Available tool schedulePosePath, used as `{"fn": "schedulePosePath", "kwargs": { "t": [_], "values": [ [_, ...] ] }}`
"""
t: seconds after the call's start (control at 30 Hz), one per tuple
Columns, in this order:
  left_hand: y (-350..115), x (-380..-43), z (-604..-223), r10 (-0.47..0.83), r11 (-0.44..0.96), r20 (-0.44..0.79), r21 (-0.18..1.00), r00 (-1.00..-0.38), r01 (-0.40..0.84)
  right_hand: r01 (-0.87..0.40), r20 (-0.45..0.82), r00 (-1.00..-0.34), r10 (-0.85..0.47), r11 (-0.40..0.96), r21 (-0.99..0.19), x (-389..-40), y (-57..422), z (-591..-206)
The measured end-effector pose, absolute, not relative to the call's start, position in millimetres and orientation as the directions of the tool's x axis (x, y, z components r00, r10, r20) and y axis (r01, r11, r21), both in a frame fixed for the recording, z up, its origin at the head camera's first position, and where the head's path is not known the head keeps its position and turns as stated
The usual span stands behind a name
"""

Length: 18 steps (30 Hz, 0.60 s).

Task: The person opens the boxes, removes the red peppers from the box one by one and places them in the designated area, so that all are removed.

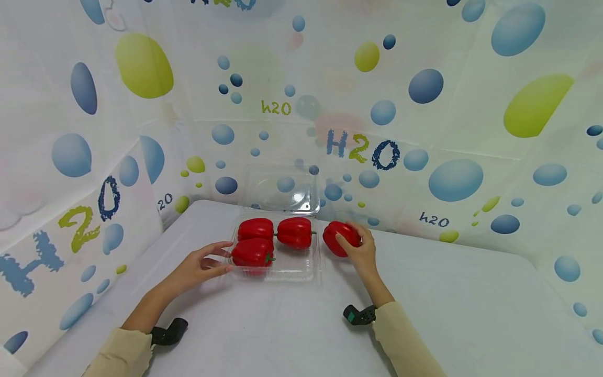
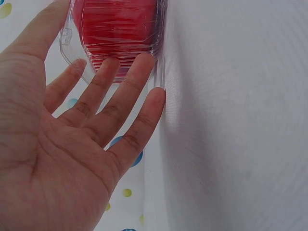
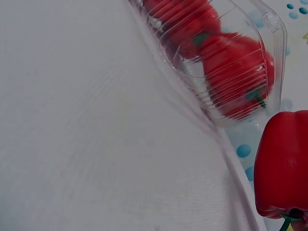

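A clear plastic clamshell box (image 1: 297,264) stands on the table with its lid (image 1: 278,196) raised at the back. Inside are three red bell peppers: one at the back left (image 1: 255,229), another at the back right (image 1: 294,232), and one at the front left (image 1: 252,252). My left hand (image 1: 195,268) is at the box's left side, its fingers spread; in the left wrist view the fingertips reach the ribbed wall (image 2: 118,48). To the right of the box, my right hand (image 1: 364,252) grips another red bell pepper (image 1: 333,236), its green stem showing in the right wrist view.
White cloth covers the table (image 1: 273,330). Behind and to the left hangs a white curtain (image 1: 282,136) printed with blue and green drops. A black wrist camera (image 1: 170,332) sits on the left forearm, another (image 1: 360,315) on the right.
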<state>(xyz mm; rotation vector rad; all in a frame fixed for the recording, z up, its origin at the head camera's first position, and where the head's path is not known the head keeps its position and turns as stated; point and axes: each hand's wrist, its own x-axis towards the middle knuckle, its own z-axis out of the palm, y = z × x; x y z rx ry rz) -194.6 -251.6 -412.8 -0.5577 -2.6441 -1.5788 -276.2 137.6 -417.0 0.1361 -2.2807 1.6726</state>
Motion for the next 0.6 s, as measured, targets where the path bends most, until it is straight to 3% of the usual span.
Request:
{"fn": "schedulePosePath", "kwargs": {
  "t": [0.6],
  "values": [
    [-251.3, -195.4, -413.5, 0.297, 0.429, 0.207, 0.843, -0.932, 0.324, -0.252, 0.294, -0.954, 0.063, 0.365, -0.896, -275.3, 136.3, -420.3]
  ]
}}
